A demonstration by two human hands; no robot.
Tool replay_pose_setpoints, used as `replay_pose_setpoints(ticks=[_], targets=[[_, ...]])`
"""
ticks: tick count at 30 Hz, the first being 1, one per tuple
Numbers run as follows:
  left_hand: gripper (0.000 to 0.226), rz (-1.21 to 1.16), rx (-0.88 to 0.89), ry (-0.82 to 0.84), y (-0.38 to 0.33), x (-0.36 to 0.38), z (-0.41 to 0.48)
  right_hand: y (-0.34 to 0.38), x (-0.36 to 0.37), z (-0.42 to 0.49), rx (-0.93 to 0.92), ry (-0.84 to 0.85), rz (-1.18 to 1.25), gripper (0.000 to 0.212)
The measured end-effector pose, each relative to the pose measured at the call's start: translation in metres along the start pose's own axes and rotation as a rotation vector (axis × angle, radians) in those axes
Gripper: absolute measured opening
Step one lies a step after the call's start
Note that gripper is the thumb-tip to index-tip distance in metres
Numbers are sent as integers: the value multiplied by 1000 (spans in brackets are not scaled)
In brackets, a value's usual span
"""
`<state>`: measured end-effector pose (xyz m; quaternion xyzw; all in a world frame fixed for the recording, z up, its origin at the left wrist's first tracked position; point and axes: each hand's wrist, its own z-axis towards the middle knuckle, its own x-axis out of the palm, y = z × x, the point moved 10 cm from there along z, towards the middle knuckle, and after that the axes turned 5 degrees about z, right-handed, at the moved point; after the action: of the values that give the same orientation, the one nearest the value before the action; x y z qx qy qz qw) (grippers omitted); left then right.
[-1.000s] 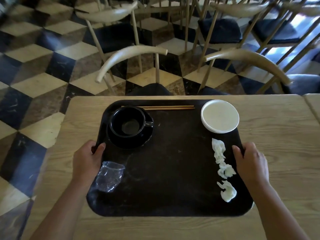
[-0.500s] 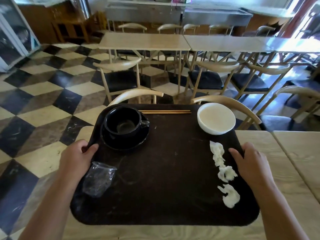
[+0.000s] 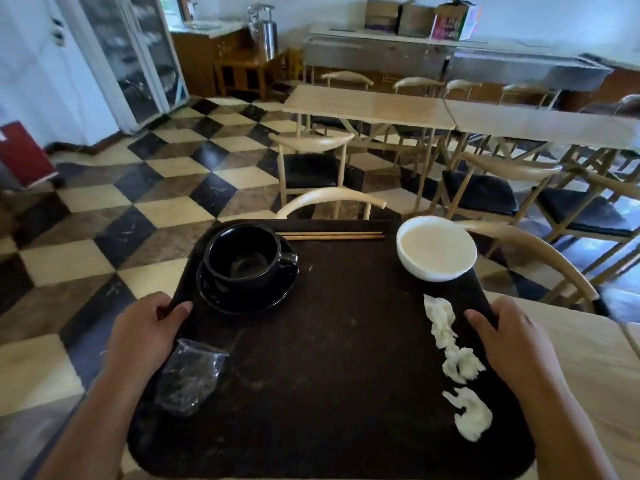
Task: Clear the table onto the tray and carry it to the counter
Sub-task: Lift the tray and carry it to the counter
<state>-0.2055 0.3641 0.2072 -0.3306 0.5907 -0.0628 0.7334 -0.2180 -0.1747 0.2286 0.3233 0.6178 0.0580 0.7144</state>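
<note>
The left grip (image 3: 145, 334) curls round the left rim of the dark tray (image 3: 329, 358), thumb on top, and the right grip (image 3: 512, 344) clasps the right rim. The tray carries a black cup (image 3: 247, 259) on a saucer (image 3: 252, 301), chopsticks (image 3: 332, 235), a white bowl (image 3: 436, 249), crumpled tissues (image 3: 450, 341) and a plastic bag (image 3: 188, 375). The counter (image 3: 588, 362) shows past its right edge.

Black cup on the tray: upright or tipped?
Upright. The black cup stands on its saucer on the tray, mouth facing up, interior visible.

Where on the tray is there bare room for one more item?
The middle of the tray is bare, from between cup and bowl down to the near edge. The sides are crowded: left hand and wrapper on one, right hand and tissues on the other; chopsticks line the far edge.
</note>
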Motion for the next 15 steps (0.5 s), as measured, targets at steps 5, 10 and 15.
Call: replay_pose_setpoints(ticks=[5,10,15], targets=[[36,34,-174,-113,51,-52,-69,39,31,-3,-151,119,35,24],[31,117,-370,-194,110,-107,-143,100,69,-22,-337,243,49,25],[37,106,-540,-339,173,-166,-224,183,117,-62,-504,388,30,26]])
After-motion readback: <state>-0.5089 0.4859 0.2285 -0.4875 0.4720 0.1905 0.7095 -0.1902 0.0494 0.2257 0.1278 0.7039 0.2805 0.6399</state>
